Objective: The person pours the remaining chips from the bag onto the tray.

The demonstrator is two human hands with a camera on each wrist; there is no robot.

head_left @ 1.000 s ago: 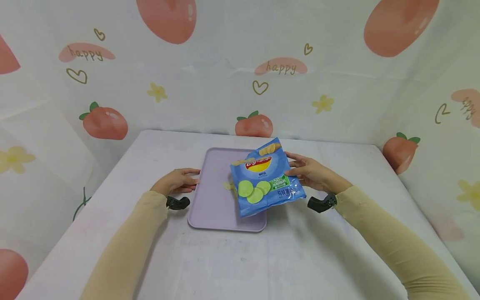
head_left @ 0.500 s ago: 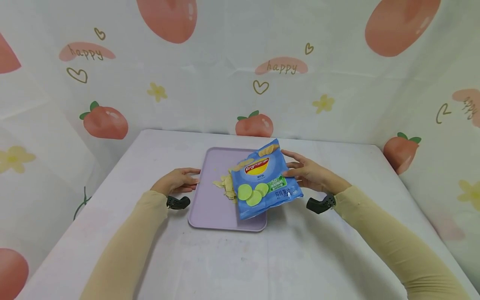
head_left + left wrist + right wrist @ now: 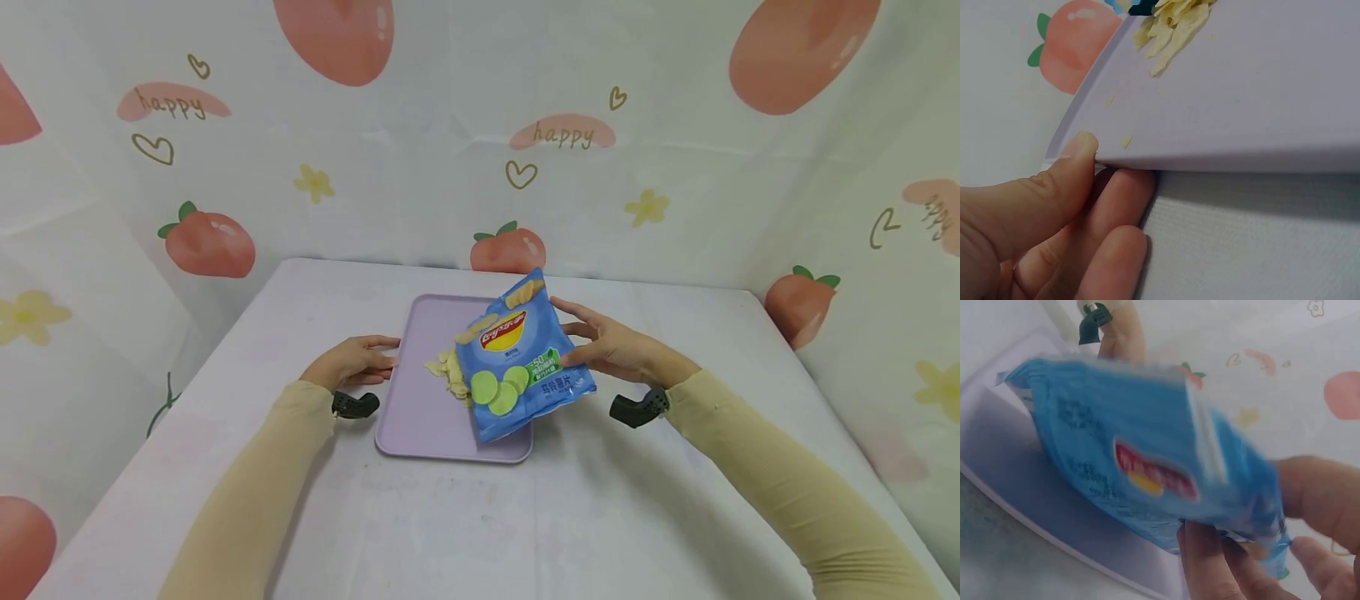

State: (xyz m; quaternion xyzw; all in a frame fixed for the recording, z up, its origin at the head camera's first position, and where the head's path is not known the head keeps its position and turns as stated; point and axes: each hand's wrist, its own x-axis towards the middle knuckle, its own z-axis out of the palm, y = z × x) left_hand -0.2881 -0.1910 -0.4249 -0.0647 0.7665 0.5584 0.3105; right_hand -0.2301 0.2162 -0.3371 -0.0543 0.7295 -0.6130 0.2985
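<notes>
My right hand (image 3: 622, 346) grips a blue bag of potato chips (image 3: 506, 367) by its right end, fingers and thumb on either side. The bag is tilted above the right part of a lilac tray (image 3: 423, 421), its left side toward the tray's middle. A pile of pale yellow potato chips (image 3: 453, 375) lies on the tray at the bag's left edge, partly hidden by the bag. My left hand (image 3: 352, 362) holds the tray's left rim; in the left wrist view its thumb (image 3: 1079, 150) is at the rim with the fingers below. The bag's mouth is hidden from the head view.
The tray lies on a white-covered table (image 3: 450, 533). Small crumbs (image 3: 1127, 141) lie on the tray near its rim. A printed cloth (image 3: 420, 125) with peaches hangs behind the table. Each wrist wears a black device (image 3: 640, 408).
Chips have come out of the bag, forming a pile on the tray. The bag and right hand have shifted slightly left. My left hand has stayed at the rim.
</notes>
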